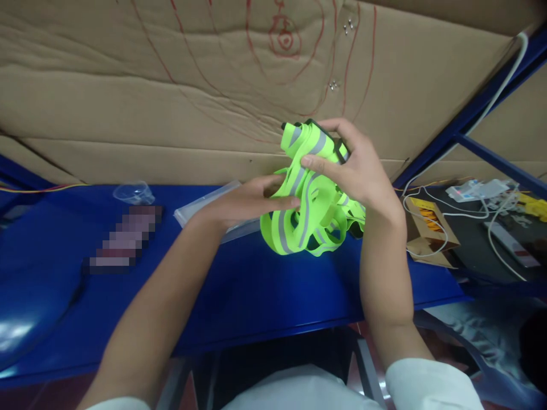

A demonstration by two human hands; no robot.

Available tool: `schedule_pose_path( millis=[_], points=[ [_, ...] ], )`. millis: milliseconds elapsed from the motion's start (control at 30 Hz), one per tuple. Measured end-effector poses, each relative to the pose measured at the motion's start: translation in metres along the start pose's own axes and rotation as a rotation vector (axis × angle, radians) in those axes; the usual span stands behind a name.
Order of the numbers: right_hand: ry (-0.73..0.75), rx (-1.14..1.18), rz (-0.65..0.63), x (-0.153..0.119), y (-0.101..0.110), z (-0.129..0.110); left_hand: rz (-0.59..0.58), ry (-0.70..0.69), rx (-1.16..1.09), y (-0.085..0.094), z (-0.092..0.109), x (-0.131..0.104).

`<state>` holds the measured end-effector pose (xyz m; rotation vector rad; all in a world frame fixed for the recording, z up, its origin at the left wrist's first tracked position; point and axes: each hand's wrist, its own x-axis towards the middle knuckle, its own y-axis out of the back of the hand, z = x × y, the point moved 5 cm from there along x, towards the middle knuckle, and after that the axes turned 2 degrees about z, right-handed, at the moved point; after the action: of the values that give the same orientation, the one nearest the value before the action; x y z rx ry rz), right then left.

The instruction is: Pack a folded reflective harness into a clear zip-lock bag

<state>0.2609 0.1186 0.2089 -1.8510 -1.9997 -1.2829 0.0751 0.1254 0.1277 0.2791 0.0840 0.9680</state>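
Overhead, creased cardboard (128,102); below, blue table (239,296), both hands' fingers (318,165) closed around neon reflective straps (307,222).

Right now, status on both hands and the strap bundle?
Left hand and right hand both gripping the neon-yellow reflective strap bundle, held above the blue tabletop. Clear plastic sleeve lies under the left hand. Nothing blocking.

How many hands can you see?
2: the left hand presses the green reflective strap bundle from the left; the right hand grips its top.
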Motion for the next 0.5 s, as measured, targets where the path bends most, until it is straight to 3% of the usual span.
schedule_pose_path(
  millis=[133, 333, 500],
  points=[
    [0.025, -0.047, -0.021, 0.001, 0.002, 0.006, 0.087, 0.001, 0.055, 0.007, 0.002, -0.002],
    [0.065, -0.162, -0.025, 0.000, -0.006, 0.003, -0.043, -0.024, -0.256, -0.004, 0.001, 0.001],
    [0.065, -0.187, -0.020, -0.001, -0.013, -0.003, 0.075, 0.038, -0.090, -0.008, 0.001, 0.004]
  ],
)
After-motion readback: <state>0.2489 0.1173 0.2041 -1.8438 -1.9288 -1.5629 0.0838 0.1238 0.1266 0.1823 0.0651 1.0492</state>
